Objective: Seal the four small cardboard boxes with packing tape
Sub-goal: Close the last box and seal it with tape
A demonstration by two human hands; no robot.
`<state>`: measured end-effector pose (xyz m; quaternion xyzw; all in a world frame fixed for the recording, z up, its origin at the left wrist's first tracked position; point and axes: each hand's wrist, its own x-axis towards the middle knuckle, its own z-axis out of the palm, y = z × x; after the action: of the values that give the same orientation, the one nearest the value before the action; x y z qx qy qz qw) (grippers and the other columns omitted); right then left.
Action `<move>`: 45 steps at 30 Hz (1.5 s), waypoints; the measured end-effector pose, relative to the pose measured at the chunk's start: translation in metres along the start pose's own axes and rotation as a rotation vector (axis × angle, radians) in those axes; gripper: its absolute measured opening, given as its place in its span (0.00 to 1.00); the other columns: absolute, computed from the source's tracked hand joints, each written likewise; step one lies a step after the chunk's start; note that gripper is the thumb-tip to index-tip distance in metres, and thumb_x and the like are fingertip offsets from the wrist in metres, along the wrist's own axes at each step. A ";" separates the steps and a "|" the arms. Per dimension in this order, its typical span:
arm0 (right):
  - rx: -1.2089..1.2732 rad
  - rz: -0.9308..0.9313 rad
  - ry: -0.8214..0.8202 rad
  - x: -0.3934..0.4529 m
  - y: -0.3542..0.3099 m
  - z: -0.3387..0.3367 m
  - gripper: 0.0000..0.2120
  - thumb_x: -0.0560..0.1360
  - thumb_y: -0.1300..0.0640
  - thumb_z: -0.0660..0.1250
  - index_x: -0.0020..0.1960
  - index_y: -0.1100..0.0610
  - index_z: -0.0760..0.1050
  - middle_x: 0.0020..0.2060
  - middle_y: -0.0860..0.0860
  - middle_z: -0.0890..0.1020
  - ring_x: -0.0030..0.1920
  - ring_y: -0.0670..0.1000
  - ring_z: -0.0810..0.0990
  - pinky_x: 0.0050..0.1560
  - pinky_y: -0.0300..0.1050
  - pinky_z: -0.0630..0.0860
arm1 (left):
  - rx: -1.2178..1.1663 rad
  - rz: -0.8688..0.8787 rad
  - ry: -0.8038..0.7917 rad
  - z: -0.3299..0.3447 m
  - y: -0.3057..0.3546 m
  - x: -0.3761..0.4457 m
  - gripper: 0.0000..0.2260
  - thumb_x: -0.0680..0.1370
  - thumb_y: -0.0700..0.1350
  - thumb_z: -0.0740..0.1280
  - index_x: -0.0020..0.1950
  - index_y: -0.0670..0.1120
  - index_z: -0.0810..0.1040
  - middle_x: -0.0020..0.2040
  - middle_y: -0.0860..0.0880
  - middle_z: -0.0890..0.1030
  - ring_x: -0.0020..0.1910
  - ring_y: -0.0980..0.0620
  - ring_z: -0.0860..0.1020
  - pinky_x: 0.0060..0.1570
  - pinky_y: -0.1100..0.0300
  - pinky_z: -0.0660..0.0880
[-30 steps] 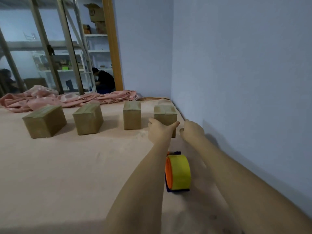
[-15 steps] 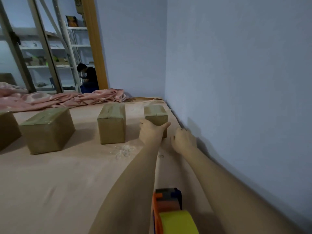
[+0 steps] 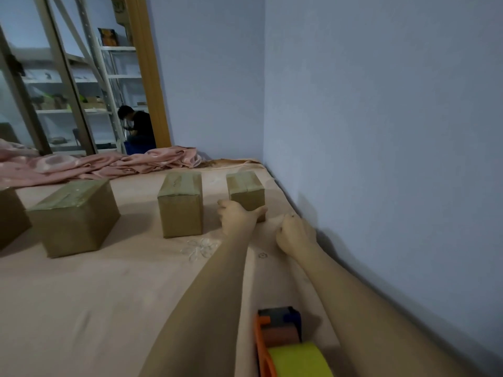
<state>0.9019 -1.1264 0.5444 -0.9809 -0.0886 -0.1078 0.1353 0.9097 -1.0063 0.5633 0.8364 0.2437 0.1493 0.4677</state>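
Both hands reach forward over a pale pink bed sheet. Left hand rests against the near face of the rightmost small brown cardboard box, thumb stretched along its lower edge toward the right; whether the fingers actually grip it I cannot tell. Right hand lies on the sheet just beside that box, next to the blue-grey wall, fingers curled under and holding nothing. A second taped cardboard box stands to the left, then a third, wider box, and the corner of a fourth box shows at the frame's left edge. An orange and blue tape dispenser with a yellow roll lies on the sheet between the forearms. Crumpled pink fabric lies behind the boxes.
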 end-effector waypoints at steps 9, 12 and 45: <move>0.114 0.039 -0.067 -0.092 -0.025 -0.099 0.12 0.79 0.57 0.55 0.37 0.58 0.66 0.38 0.52 0.72 0.44 0.55 0.73 0.42 0.44 0.67 | 0.104 0.080 -0.117 -0.087 0.005 -0.093 0.13 0.78 0.45 0.60 0.57 0.39 0.76 0.48 0.43 0.78 0.46 0.44 0.77 0.43 0.56 0.74; 0.141 0.055 -0.084 -0.131 -0.030 -0.124 0.12 0.79 0.56 0.54 0.39 0.58 0.69 0.41 0.54 0.74 0.47 0.56 0.74 0.44 0.45 0.67 | 0.079 0.052 -0.153 -0.111 0.000 -0.130 0.11 0.77 0.42 0.60 0.54 0.38 0.75 0.49 0.40 0.79 0.47 0.41 0.79 0.49 0.50 0.79; 0.990 0.592 -0.494 -0.283 -0.041 -0.126 0.27 0.68 0.38 0.67 0.55 0.53 0.62 0.44 0.58 0.72 0.39 0.58 0.74 0.27 0.45 0.77 | -0.012 -0.134 -0.248 -0.176 -0.094 -0.251 0.08 0.78 0.36 0.56 0.42 0.37 0.73 0.36 0.43 0.77 0.30 0.46 0.77 0.31 0.57 0.75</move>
<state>0.5978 -1.1641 0.6068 -0.7810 0.1186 0.2180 0.5730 0.5902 -0.9774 0.5686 0.8274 0.2384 0.0149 0.5082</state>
